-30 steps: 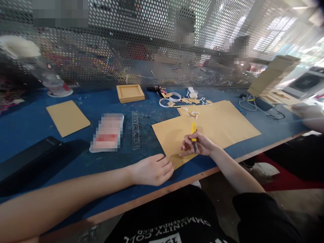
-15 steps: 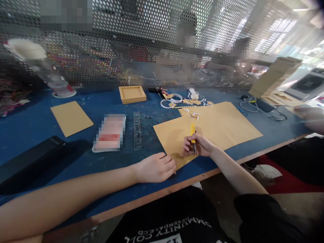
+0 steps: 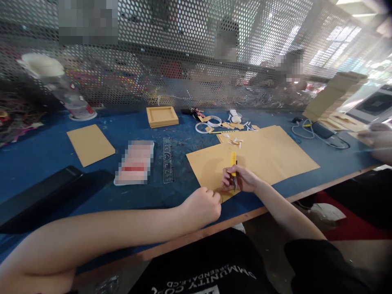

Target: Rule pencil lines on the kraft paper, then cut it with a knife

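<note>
My right hand (image 3: pixel 241 179) grips a yellow utility knife (image 3: pixel 234 160), blade end down, over the near corner of a large brown paper sheet (image 3: pixel 269 157) on the blue workbench (image 3: pixel 45 151). My left hand (image 3: pixel 202 206) is curled at the sheet's near left corner, its fingertips pinching the paper edge. Small paper scraps (image 3: pixel 234 141) lie on the sheet's far part.
A metal ruler (image 3: pixel 168 159), a blurred packet (image 3: pixel 134 162), a smaller brown sheet (image 3: pixel 90 144) and a black case (image 3: pixel 36 196) lie to the left. A wooden tray (image 3: pixel 162 116) and tape rings (image 3: pixel 208 124) sit by the perforated screen. Another person's hand (image 3: pixel 378 141) is at the right.
My left hand has gone from lying flat beside the sheet to a curled pinch at its corner. The right hand with the knife has shifted slightly nearer.
</note>
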Available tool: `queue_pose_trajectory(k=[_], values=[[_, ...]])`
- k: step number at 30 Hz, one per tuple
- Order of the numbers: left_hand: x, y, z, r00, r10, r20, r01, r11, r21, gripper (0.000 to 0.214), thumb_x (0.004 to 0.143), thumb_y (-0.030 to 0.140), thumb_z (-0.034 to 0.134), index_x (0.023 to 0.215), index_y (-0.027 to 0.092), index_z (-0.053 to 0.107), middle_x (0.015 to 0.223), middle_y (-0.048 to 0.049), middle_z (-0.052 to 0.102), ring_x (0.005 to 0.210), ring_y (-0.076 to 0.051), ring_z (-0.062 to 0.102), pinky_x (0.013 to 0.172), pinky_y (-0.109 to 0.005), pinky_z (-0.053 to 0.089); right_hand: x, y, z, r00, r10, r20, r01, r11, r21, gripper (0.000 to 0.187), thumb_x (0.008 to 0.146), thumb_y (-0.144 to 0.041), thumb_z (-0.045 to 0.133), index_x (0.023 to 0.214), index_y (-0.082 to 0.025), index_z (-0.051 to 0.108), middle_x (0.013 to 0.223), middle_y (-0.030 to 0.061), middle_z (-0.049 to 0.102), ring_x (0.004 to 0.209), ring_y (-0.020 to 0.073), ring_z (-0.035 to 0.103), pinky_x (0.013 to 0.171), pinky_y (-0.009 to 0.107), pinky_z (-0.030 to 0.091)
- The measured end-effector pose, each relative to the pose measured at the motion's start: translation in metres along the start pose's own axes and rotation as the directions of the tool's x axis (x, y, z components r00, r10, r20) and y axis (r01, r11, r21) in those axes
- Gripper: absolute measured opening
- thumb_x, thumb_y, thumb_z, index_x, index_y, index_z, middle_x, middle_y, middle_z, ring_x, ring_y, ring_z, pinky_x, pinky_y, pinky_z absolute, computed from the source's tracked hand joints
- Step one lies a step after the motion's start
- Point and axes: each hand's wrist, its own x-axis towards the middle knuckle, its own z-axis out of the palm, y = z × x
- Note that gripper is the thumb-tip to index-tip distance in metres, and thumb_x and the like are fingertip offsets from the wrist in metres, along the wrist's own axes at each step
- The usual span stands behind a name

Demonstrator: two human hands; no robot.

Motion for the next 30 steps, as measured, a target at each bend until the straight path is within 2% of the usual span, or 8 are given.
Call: queue_pose_trajectory(k=[6,10,14,17,20,23,27,30], values=[[0.004,0.014,0.000,0.999,-0.001,0.040,-0.002,0.997,0.076,0.012,0.085,0.009,0.056,0.074,0.011,0.060,0.068,-0.0101,0.059,0.060,-0.021,0.058,0.047,-0.029,0.035,-0.001,0.001,0.004,1.000,-0.024,0.005,0.024,1.000,0.012,0.018,0.078,-0.029,0.061,0.067,-0.017,0.053,0.063,0.0013,0.060,0.072,0.0183,0.065,0.083,0.038,0.054],[-0.005,0.015,-0.013,0.999,0.031,0.012,-0.032,0.994,0.103,0.014,0.085,0.009,0.053,0.073,0.012,0.058,0.068,-0.0087,0.058,0.058,-0.020,0.056,0.046,-0.030,0.034,0.000,0.003,0.006,0.999,-0.035,-0.022,0.035,0.999,0.008,0.019,0.077,-0.029,0.063,0.065,-0.017,0.052,0.061,0.0003,0.060,0.071,0.0181,0.065,0.082,0.037,0.053],[-0.012,0.000,-0.036,0.996,-0.033,-0.086,0.047,0.985,0.167,0.012,0.086,0.007,0.051,0.080,0.010,0.061,0.070,-0.0081,0.060,0.057,-0.019,0.057,0.045,-0.029,0.035,-0.001,0.005,0.005,0.997,-0.041,-0.057,0.041,0.999,0.002,0.016,0.075,-0.027,0.062,0.064,-0.017,0.054,0.062,0.0015,0.061,0.071,0.0185,0.065,0.074,0.032,0.053],[-0.013,-0.013,-0.044,0.972,-0.083,-0.218,0.145,0.948,0.282,0.023,0.090,0.007,0.044,0.099,0.003,0.064,0.093,-0.0181,0.067,0.078,-0.024,0.065,0.055,-0.029,0.043,-0.004,0.005,0.005,0.994,-0.033,-0.102,0.035,0.999,0.016,0.010,0.074,-0.023,0.063,0.069,-0.018,0.056,0.070,0.0017,0.063,0.071,0.0166,0.064,0.071,0.029,0.053],[-0.010,-0.020,-0.037,0.957,-0.052,-0.285,0.151,0.929,0.338,0.028,0.091,0.008,0.042,0.108,0.001,0.063,0.105,-0.0221,0.067,0.090,-0.026,0.066,0.061,-0.030,0.047,-0.006,0.003,0.008,0.987,-0.007,-0.163,0.013,0.999,0.037,0.012,0.074,-0.024,0.069,0.074,-0.019,0.057,0.073,-0.0004,0.061,0.069,0.0151,0.064,0.069,0.028,0.054],[-0.004,-0.021,-0.021,0.965,-0.018,-0.261,0.106,0.939,0.326,0.028,0.091,0.010,0.046,0.109,-0.001,0.064,0.108,-0.0231,0.067,0.092,-0.027,0.066,0.060,-0.030,0.047,-0.005,0.003,0.013,0.965,-0.048,-0.259,0.055,0.998,0.021,0.022,0.072,-0.029,0.076,0.074,-0.021,0.056,0.072,-0.0024,0.058,0.064,0.0140,0.062,0.062,0.027,0.054],[0.003,-0.023,-0.007,0.973,-0.019,-0.229,0.090,0.948,0.304,0.027,0.091,0.011,0.046,0.107,-0.001,0.065,0.103,-0.0202,0.068,0.087,-0.025,0.066,0.059,-0.029,0.047,-0.001,0.004,0.017,0.951,-0.150,-0.270,0.103,0.979,-0.178,0.036,0.061,-0.025,0.085,0.069,-0.020,0.050,0.062,-0.0060,0.051,0.054,0.0105,0.055,0.052,0.022,0.046],[0.001,-0.026,-0.005,0.975,-0.032,-0.221,0.100,0.949,0.300,0.029,0.091,0.011,0.047,0.111,0.000,0.065,0.106,-0.0194,0.067,0.090,-0.025,0.065,0.058,-0.028,0.047,0.003,-0.009,0.010,0.941,-0.203,-0.271,0.114,0.944,-0.308,0.038,0.062,-0.027,0.083,0.066,-0.021,0.047,0.059,-0.0056,0.049,0.056,0.0123,0.056,0.051,0.022,0.043]])
